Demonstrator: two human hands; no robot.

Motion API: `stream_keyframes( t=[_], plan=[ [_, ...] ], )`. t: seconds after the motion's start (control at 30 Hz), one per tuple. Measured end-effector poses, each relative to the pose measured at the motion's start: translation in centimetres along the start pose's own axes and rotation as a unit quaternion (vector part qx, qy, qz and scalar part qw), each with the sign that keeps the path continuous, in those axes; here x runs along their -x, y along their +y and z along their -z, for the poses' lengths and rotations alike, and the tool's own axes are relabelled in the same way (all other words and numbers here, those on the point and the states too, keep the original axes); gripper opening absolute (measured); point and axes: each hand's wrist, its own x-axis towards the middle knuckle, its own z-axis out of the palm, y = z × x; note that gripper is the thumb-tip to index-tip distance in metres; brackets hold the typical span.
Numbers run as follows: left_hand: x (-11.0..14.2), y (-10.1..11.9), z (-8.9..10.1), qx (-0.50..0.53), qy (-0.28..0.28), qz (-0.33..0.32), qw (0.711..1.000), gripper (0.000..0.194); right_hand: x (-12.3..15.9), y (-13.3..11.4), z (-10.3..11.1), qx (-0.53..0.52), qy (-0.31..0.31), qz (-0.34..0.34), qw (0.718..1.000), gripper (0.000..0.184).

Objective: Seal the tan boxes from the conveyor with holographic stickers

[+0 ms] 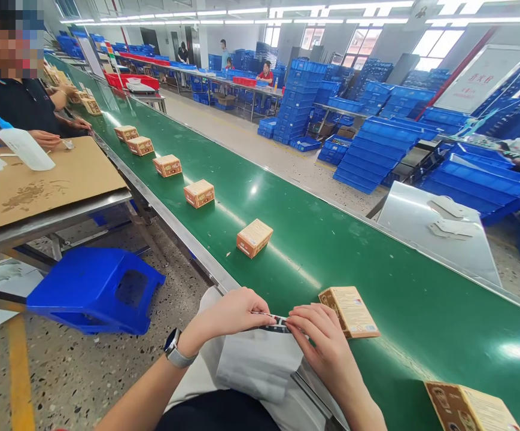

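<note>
My left hand (247,309) pinches one end of a thin, curved black-and-white strip (280,328) above the near edge of the conveyor. At the strip's other end are the closed fingers of my right hand (318,332). What the strip is, I cannot make out. Just beyond my right hand a brown and cream printed box (353,311) rests on the green belt (295,233). Another such box (470,407) lies at the lower right, cut off by the frame. A closed box (255,238) sits farther up the belt.
Several more boxes (199,193) line the belt toward the far left. A blue stool (93,287) stands left, below a cardboard-topped table (75,173) with white bottles (29,148). A co-worker (12,108) is behind it. Blue crates (376,152) are stacked across the aisle.
</note>
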Motion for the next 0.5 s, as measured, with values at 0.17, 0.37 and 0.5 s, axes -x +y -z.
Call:
stream_keyframes(
  t=[0.17,0.37,0.5],
  plan=[
    [0.0,-1.5,0.6,-0.014,0.025,0.017,0.999,0.039,0.3,0.8,-0.3,-0.099,0.020,-0.085,0.991,0.010],
    [-2.3,-4.9,3.5,-0.063,0.186,-0.042,0.980,0.034,-2.5,5.8,-1.9,-0.328,0.134,-0.326,0.876,0.034],
    [-4.7,-6.8,4.1,-0.054,0.157,-0.066,0.984,0.034,-6.2,8.9,-4.4,-0.413,0.159,-0.375,0.814,0.050]
  ],
)
